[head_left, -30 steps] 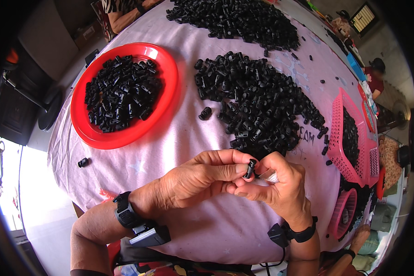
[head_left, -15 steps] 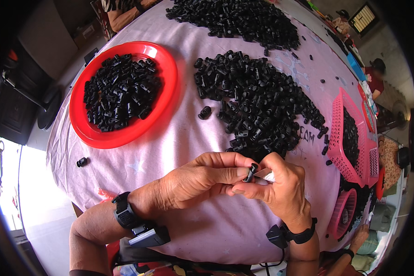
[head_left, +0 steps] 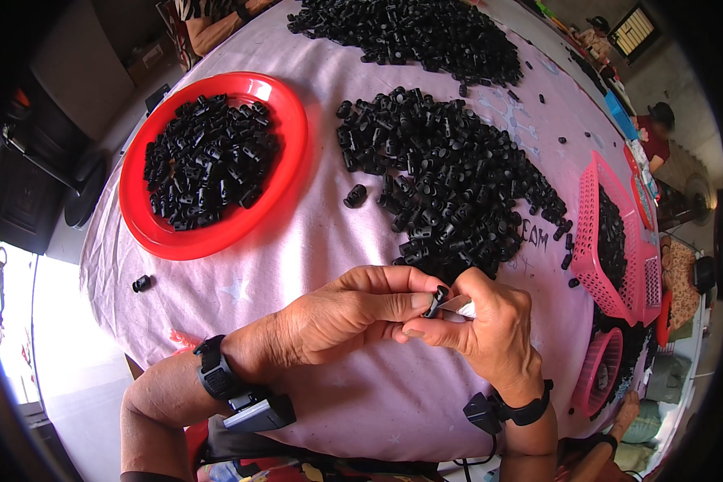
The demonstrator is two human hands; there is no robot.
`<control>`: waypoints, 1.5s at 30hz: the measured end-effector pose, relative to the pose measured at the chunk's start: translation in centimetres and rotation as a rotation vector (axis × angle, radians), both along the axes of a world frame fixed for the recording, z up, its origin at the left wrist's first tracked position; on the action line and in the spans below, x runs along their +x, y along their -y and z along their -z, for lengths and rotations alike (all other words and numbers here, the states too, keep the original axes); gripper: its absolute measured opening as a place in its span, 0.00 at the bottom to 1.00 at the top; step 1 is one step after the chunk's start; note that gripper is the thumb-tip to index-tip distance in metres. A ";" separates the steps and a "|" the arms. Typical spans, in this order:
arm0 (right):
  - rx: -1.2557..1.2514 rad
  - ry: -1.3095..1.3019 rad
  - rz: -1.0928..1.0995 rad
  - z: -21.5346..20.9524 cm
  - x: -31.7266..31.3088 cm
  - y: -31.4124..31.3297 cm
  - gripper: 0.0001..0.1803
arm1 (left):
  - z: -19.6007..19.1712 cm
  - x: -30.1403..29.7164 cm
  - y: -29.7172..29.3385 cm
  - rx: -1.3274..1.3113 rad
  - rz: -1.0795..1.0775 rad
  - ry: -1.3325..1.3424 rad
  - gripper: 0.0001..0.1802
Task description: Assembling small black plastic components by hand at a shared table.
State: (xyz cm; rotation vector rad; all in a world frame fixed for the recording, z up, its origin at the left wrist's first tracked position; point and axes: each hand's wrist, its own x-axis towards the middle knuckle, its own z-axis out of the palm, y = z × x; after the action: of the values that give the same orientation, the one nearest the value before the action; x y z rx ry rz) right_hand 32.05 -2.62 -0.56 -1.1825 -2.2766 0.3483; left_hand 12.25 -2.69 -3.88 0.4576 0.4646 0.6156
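My left hand (head_left: 341, 317) pinches a small black plastic cord lock (head_left: 435, 301) between thumb and fingertips. My right hand (head_left: 500, 331) is closed on a small blade (head_left: 455, 304) with a white wrapped grip, and its edge meets the cord lock. Both hands touch at the fingertips, low over the pink cloth. Right behind them lies a big heap of black cord locks (head_left: 450, 189). Part of the blade's grip is hidden in my right fingers.
A red plate (head_left: 293, 173) piled with cord locks stands at the left, a single cord lock (head_left: 141, 283) nearer me. Another heap (head_left: 426, 40) lies farther back. Pink baskets (head_left: 590, 273) stand on the right. Other people sit around the table; a person's arm (head_left: 614, 438) shows at lower right.
Hardly anything differs: the blade and cord lock shift very slightly between my fingers. The whole view has moved a little.
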 end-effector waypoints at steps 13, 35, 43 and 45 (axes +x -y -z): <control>0.003 0.028 -0.007 0.2 0.2 0.1 0.30 | -0.1 0.0 0.0 -0.004 0.007 0.020 0.12; -0.093 0.047 0.022 -0.4 0.0 0.3 0.31 | -0.1 0.0 0.0 0.030 0.007 0.019 0.11; -0.103 -0.076 -0.029 -0.8 -0.1 0.3 0.24 | -0.7 0.0 0.1 -0.039 -0.046 -0.013 0.12; -0.122 -0.246 -0.059 -0.7 -0.3 0.3 0.20 | -0.7 -0.2 0.0 -0.094 -0.080 -0.014 0.13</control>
State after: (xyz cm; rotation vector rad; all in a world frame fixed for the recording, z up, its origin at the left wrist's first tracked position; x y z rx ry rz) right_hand 31.74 -2.94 0.15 -1.0675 -2.1028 0.6273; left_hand 12.00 -2.71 -3.21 0.3551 0.5248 0.6654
